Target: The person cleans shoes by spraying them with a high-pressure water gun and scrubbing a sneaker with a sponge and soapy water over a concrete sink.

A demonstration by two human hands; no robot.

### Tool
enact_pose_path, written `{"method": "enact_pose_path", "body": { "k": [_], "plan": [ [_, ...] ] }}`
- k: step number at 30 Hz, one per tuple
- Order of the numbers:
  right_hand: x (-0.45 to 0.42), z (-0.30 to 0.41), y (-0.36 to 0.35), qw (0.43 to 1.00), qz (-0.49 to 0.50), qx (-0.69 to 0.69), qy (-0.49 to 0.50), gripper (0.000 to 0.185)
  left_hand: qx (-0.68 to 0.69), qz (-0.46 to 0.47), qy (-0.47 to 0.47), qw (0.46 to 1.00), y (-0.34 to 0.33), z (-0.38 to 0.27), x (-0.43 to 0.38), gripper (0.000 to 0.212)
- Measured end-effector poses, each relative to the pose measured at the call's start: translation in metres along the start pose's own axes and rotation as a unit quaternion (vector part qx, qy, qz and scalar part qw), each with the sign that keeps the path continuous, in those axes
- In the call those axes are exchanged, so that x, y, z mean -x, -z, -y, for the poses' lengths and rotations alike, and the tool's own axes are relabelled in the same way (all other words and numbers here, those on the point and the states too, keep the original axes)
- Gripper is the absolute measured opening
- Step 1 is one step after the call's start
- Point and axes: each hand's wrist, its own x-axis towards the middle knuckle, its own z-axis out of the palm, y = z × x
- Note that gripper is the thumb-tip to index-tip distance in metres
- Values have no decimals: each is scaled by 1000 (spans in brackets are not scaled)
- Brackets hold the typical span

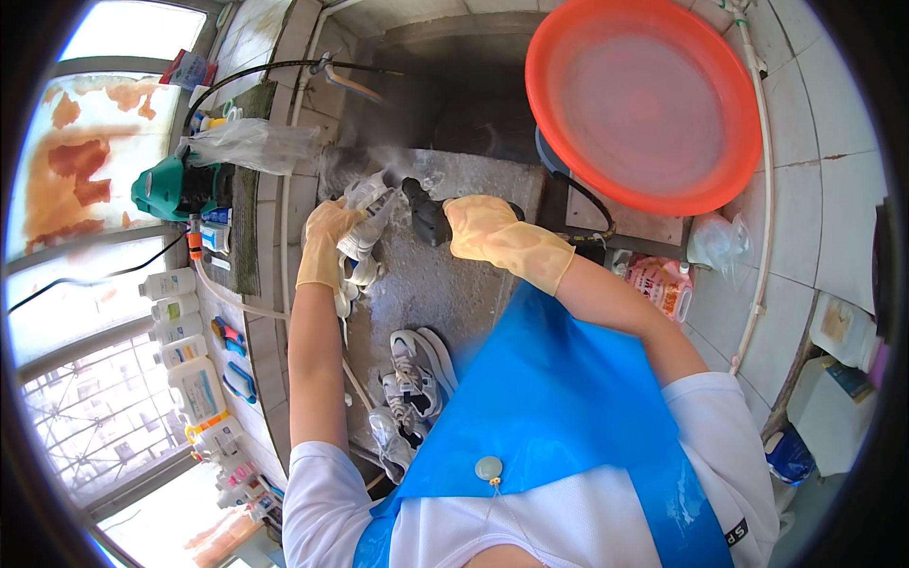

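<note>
Both of my hands wear pale yellow rubber gloves. My left hand grips a wet white shoe on the concrete slab. In my right hand is a black spray gun, its nozzle aimed at the shoe. Mist and splashing water rise around the nozzle and hide part of the shoe. More white shoe parts or laces lie just below my left hand; I cannot tell them apart. Nearer my body, a pair of grey and white sneakers rests on the slab, partly behind my blue apron.
A large orange basin stands at the upper right. A green pressure washer and several white bottles line the window ledge at left. Brushes lie there too. A black hose curves beneath the basin, near a pink jug.
</note>
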Motion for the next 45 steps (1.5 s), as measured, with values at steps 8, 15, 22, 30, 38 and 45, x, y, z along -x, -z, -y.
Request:
{"method": "enact_pose_path", "body": {
  "k": [8, 15, 22, 30, 38, 45],
  "plan": [
    [6, 6, 3, 1000, -4, 8, 25, 19, -11, 8, -27, 1000, -2, 5, -5, 64],
    [8, 4, 2, 999, -11, 4, 49, 23, 33, 23, -4, 999, 0, 6, -4, 62],
    [11, 6, 8, 998, 52, 23, 17, 18, -2, 21, -5, 1000, -3, 13, -4, 65],
    [10, -5, 6, 997, 11, 28, 67, 19, 14, 33, -2, 999, 6, 6, -6, 67],
    [13, -5, 18, 1000, 16, 4, 2, 21, 39, 26, -10, 999, 1, 14, -4, 67],
    [16, -18, 21, 999, 9, 26, -17, 22, -8, -4, -13, 1000, -14, 23, -5, 73]
  ]
}}
